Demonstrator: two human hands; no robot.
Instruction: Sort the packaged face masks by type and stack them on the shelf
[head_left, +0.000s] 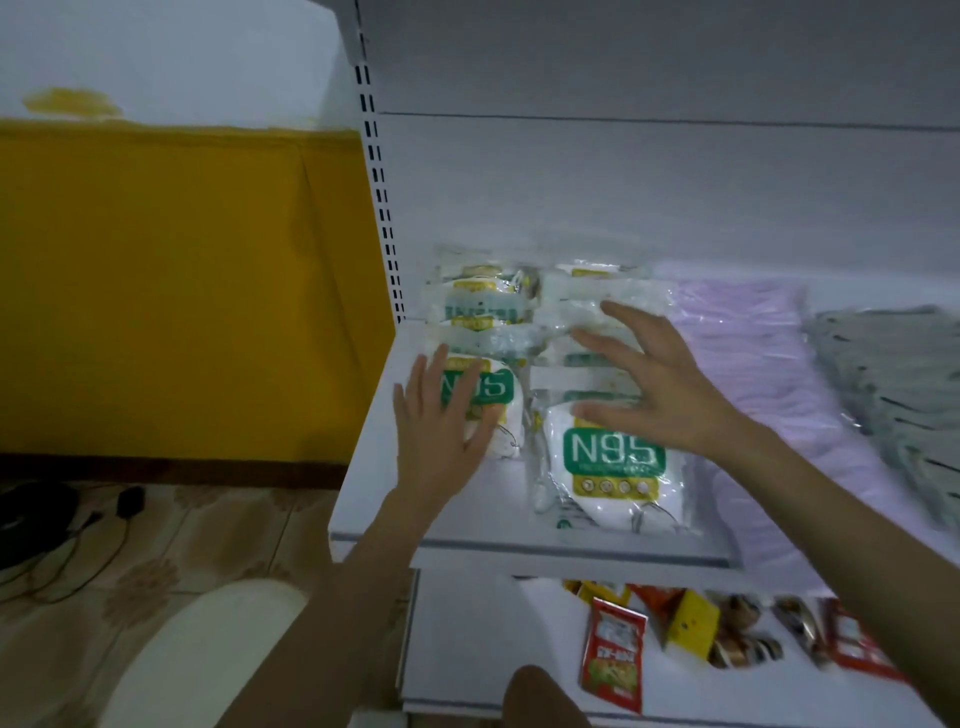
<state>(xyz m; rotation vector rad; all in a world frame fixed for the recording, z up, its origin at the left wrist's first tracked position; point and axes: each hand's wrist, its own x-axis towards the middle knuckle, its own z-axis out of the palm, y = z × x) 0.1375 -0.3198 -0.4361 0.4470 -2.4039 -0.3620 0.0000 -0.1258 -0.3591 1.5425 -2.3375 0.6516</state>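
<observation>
Two rows of white N95 mask packs with green labels lie on the white shelf (467, 525). My left hand (441, 415) lies with straight fingers on the front pack of the left row (498, 395). My right hand (654, 384) is spread open over the right row, just behind its front N95 pack (613, 467); whether it touches the packs I cannot tell. Right of these lies a stack of pale purple mask packs (753, 374), and further right a stack of grey mask packs (883, 384).
A lower shelf (467, 649) holds red and yellow snack packets (613, 654). A slotted upright (382, 208) bounds the shelf on the left, beside a yellow wall (182, 286). Black cables (78, 525) lie on the patterned floor at the left.
</observation>
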